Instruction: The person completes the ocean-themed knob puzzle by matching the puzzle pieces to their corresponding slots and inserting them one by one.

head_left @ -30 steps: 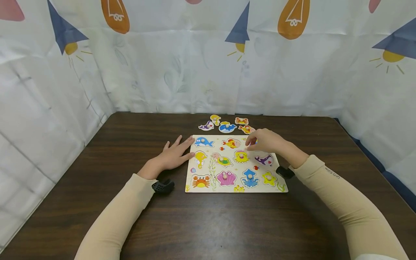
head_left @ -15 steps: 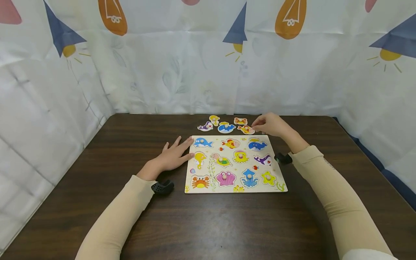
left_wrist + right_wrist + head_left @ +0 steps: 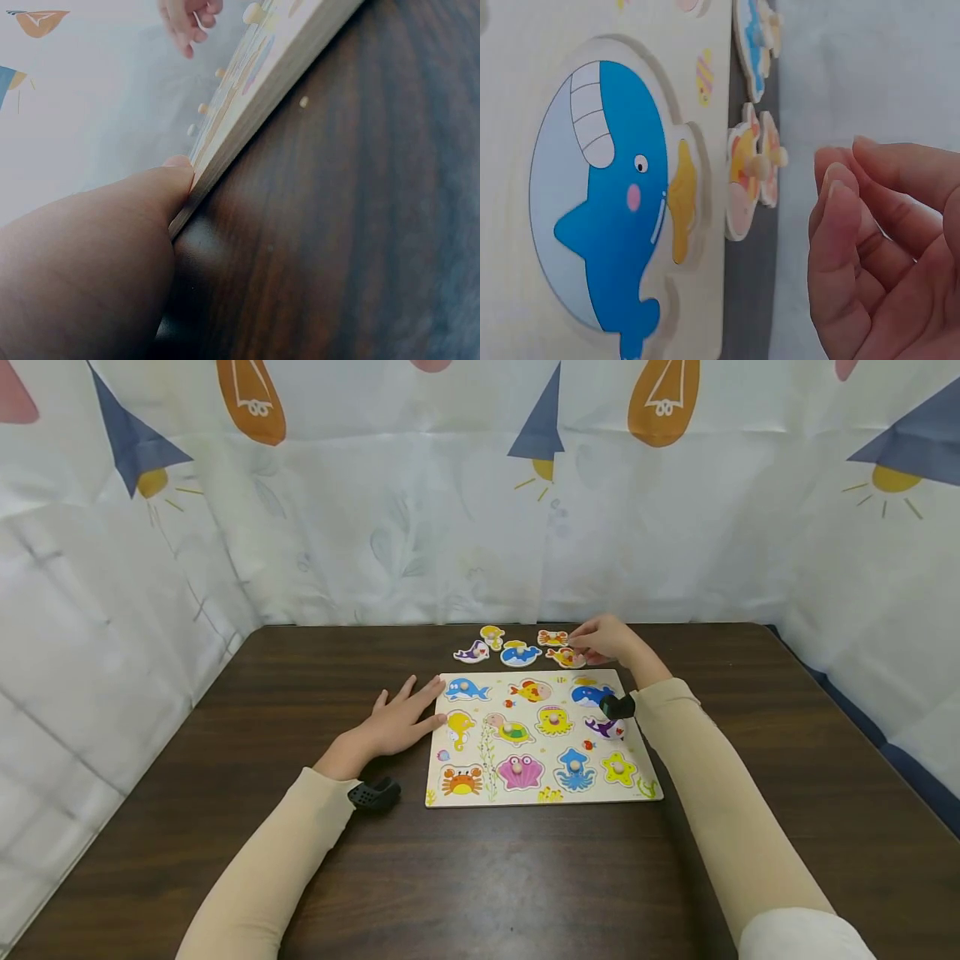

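Note:
A wooden peg puzzle board [image 3: 543, 797] with sea-animal shapes lies on the table. My left hand [image 3: 388, 727] is spread at its left edge, with thumb and fingertips at the rim; the thumb shows there in the left wrist view. My right hand [image 3: 611, 640] is over the far side, fingers bent and fingertips close to the crab piece [image 3: 552, 638] and the fish piece [image 3: 564, 657]. In the right wrist view its curved fingers [image 3: 840, 217] hold nothing. The whale slot [image 3: 626, 187] of the board shows large there. An octopus piece [image 3: 554, 721] sits in the board.
Behind the board lie a blue whale piece [image 3: 520, 653], a purple whale piece [image 3: 472, 652] and a yellow seahorse piece [image 3: 492, 637]. Pieces with knobs, such as the squid [image 3: 575, 768] and starfish [image 3: 618, 768], sit in the board. A patterned curtain [image 3: 420, 527] hangs behind the table.
My right hand has moved from over the board's upper right to the loose pieces behind it, then slightly left toward the crab piece. The left hand has stayed at the board's edge.

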A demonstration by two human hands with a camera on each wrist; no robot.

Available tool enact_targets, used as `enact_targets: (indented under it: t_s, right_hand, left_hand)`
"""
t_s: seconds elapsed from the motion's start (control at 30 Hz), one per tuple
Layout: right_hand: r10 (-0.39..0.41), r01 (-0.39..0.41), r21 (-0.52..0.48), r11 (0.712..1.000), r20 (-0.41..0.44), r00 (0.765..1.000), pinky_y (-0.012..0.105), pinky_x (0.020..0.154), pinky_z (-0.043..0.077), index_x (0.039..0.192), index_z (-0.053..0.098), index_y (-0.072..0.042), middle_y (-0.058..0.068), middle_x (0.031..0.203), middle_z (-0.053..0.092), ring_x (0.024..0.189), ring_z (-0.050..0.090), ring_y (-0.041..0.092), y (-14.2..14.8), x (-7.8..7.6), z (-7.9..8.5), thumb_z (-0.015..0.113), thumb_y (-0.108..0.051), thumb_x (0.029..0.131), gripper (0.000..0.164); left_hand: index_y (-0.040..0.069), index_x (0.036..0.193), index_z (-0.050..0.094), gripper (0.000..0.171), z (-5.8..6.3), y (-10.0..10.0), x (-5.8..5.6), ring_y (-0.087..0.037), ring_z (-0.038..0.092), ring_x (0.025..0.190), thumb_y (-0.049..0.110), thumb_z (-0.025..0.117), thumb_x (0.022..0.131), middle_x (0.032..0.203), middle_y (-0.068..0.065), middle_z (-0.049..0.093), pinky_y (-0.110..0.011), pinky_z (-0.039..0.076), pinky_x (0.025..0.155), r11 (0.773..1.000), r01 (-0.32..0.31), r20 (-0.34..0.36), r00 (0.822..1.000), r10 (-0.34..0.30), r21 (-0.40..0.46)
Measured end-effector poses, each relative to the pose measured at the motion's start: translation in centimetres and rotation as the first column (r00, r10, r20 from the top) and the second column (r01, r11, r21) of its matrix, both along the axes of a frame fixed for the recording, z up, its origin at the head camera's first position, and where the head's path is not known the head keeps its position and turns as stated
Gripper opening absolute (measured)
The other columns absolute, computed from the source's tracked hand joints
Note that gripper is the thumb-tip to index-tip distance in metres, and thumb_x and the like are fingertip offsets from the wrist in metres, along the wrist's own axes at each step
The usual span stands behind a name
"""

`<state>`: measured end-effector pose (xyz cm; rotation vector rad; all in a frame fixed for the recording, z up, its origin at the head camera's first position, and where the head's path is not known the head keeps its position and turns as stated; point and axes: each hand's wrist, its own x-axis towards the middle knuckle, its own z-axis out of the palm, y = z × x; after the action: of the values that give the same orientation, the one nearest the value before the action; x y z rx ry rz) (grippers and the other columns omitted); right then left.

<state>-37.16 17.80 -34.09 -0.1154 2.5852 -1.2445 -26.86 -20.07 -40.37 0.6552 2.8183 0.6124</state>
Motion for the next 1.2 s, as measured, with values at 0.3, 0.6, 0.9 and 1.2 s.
enact_targets:
  t_s: [0.3, 0.6, 0.9, 1.2]
  right_hand:
    - [-0.083, 0.109, -0.148, 0.983, 0.174, 0.981, 0.02, 0.064, 0.055, 0.13, 0.064, 0.004, 0.008, 0.091, 0.069, 0.066, 0.06, 0.012, -0.6, -1.3, -1.6, 0.062, -0.023, 0.105, 0.037]
    - [-0.107, 0.123, -0.08, 0.989, 0.187, 0.977, 0.021, 0.063, 0.053, 0.127, 0.067, 0.004, 0.006, 0.09, 0.069, 0.065, 0.058, 0.01, -0.5, -1.7, -2.7, 0.06, -0.023, 0.106, 0.035]
    - [-0.127, 0.133, -0.034, 0.991, 0.146, 0.981, 0.021, 0.062, 0.055, 0.124, 0.071, 0.003, 0.006, 0.088, 0.068, 0.063, 0.059, 0.012, -0.7, -2.5, -3.2, 0.07, -0.017, 0.1, 0.031]
    - [-0.173, 0.167, 0.066, 0.984, 0.097, 0.98, 0.02, 0.059, 0.054, 0.115, 0.074, 0.003, 0.004, 0.079, 0.067, 0.056, 0.058, 0.01, -1.6, -2.6, -3.2, 0.073, -0.02, 0.098, 0.029]
  left_hand:
    - [0.017, 0.167, 0.017, 0.074, -0.1, -0.1, 0.1, -0.039, -0.002, 0.156, 0.049, 0.048, 0.107, 0.171, -0.006, 0.011, -0.071, -0.006, 0.115, 1.0, -0.005, 0.002, 1.0, 0.005, -0.014]
    - [0.018, 0.167, 0.017, 0.074, -0.1, 0.0, 0.2, -0.038, -0.002, 0.156, 0.049, 0.048, 0.107, 0.171, -0.005, 0.011, -0.071, -0.007, 0.115, 1.0, 0.001, 0.006, 1.0, -0.001, -0.004]
    - [0.016, 0.167, 0.017, 0.075, 0.2, 0.1, 0.0, -0.039, -0.003, 0.156, 0.051, 0.046, 0.107, 0.172, -0.005, 0.01, -0.072, -0.006, 0.114, 1.0, 0.005, 0.011, 1.0, -0.005, -0.002]
    - [0.018, 0.167, 0.017, 0.074, 0.1, 0.0, -0.1, -0.037, -0.003, 0.156, 0.048, 0.049, 0.107, 0.172, -0.004, 0.01, -0.071, -0.006, 0.115, 1.0, -0.006, 0.007, 1.0, 0.007, -0.017]
